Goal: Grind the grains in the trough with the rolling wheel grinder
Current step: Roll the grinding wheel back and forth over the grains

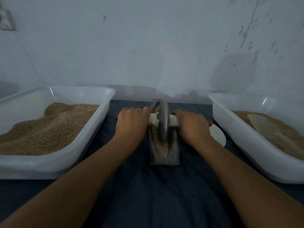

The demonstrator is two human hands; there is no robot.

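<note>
- At frame centre, our left hand and right hand each grip the axle beside the wheel.
- It stands in the trough on grains.
- It looks heavy, stiff; we hold close to the wheel.

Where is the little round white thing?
In the head view, the white disc lies on the dark cloth, between the right hand and the right tub.

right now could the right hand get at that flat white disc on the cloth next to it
Probably yes. The white disc lies on the dark cloth just beside the right hand, partly hidden under its wrist, with nothing between them. But that hand grips the grinder handle, so it would have to let go first.
</note>
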